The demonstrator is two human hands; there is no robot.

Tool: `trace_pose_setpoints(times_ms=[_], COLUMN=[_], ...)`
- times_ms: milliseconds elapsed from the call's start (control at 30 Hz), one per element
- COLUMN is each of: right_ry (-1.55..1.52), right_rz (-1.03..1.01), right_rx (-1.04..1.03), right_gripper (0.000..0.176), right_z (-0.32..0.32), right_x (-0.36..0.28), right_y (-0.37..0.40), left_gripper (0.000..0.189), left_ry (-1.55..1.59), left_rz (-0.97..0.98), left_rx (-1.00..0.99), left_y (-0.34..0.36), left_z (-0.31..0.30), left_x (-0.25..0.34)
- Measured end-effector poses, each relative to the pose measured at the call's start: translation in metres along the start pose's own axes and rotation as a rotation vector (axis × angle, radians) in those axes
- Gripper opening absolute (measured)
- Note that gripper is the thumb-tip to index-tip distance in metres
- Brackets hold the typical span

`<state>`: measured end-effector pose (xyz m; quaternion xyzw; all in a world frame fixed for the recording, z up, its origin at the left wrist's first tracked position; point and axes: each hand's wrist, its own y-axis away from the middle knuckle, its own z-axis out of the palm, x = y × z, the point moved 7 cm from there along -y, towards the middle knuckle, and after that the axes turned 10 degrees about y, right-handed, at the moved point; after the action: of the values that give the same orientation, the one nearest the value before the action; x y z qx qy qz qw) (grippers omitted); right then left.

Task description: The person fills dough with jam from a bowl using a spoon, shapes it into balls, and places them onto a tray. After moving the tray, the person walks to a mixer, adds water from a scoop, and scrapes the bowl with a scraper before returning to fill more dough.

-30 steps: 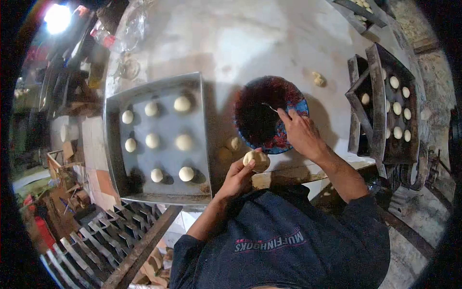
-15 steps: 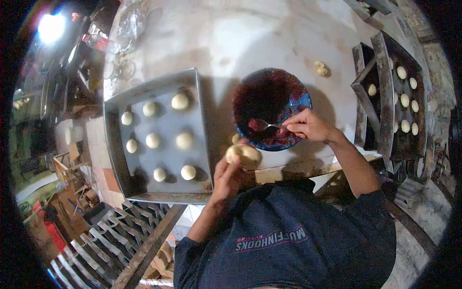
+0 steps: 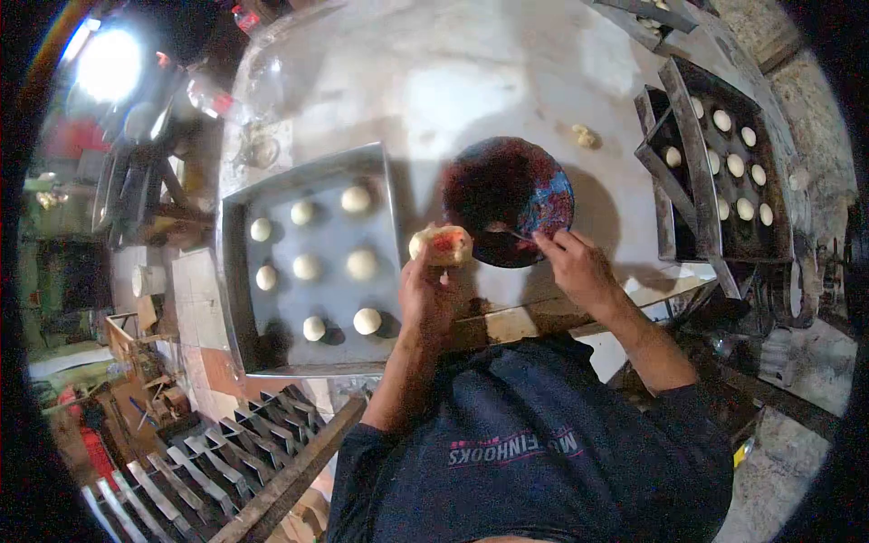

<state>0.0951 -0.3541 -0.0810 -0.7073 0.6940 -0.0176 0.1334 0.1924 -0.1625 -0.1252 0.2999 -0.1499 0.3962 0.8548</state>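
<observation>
My left hand (image 3: 427, 303) is closed around a piece of dough (image 3: 422, 245) beside the bowl's near left edge. Dark red filling (image 3: 446, 242) shows on top of the dough. In my right hand (image 3: 582, 271) the handle of a metal spoon (image 3: 519, 235) is pinched, and its head dips into a round bowl (image 3: 567, 210). Red filling coats the inside of this bowl; blue shows on its right wall. Left of it lies a metal tray (image 3: 335, 237) with several pale dough balls (image 3: 362, 264) set in rows.
Stacked dark metal trays (image 3: 697, 154) with dough balls stand at the table's right end. A small dough scrap (image 3: 585, 137) lies beyond the bowl. Clear plastic bottles (image 3: 210, 98) are at the far left. Below left is a rack of metal slats (image 3: 213, 462).
Red filling is now on the dough in my left hand, where it was bare before. The spoon, then carrying filling, has moved back over the bowl. The camera view has shifted slightly.
</observation>
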Motion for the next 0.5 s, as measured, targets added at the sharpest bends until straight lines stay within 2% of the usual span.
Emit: trace_pose_setpoints(times_ms=[100, 167, 200, 233, 300, 333, 367, 467, 500], right_ry=[0.163, -0.481, -0.555, -0.899, -1.109, -1.054, -0.661, -0.661, -0.664], right_rz=[0.018, 0.106, 0.023, 0.128, 0.201, 0.201, 0.033, -0.037, -0.048], right_rx=[0.009, 0.110, 0.185, 0.110, 0.182, 0.122, 0.251, 0.273, 0.259], right_gripper=[0.027, 0.029, 0.029, 0.032, 0.035, 0.038, 0.039, 0.034, 0.034], right_z=[-0.019, -0.022, -0.029, -0.019, -0.024, -0.047, -0.062, -0.085, -0.086], right_x=[-0.023, -0.046, -0.068, -0.084, -0.128, -0.156, -0.179, -0.243, -0.260], right_y=[-0.019, -0.034, -0.040, -0.045, -0.046, -0.047, -0.042, -0.026, -0.022], left_gripper=[0.054, 0.054, 0.055, 0.051, 0.052, 0.054, 0.067, 0.070, 0.071], left_ry=[0.035, -0.003, -0.026, -0.025, -0.261, -0.526, -0.662, -1.290, -1.383], left_rz=[0.018, 0.106, 0.153, 0.147, 0.494, 0.685, 0.751, 1.068, 1.015], left_rx=[-0.038, -0.017, -0.096, -0.102, -0.136, -0.113, -0.102, 0.043, 0.050], left_y=[0.012, 0.032, 0.043, 0.057, 0.077, 0.095, 0.119, 0.188, 0.200], left_z=[0.000, 0.013, 0.019, 0.020, 0.010, 0.000, 0.020, 0.019, 0.009], left_x=[0.010, 0.020, 0.024, 0.029, 0.039, 0.047, 0.058, 0.083, 0.091])
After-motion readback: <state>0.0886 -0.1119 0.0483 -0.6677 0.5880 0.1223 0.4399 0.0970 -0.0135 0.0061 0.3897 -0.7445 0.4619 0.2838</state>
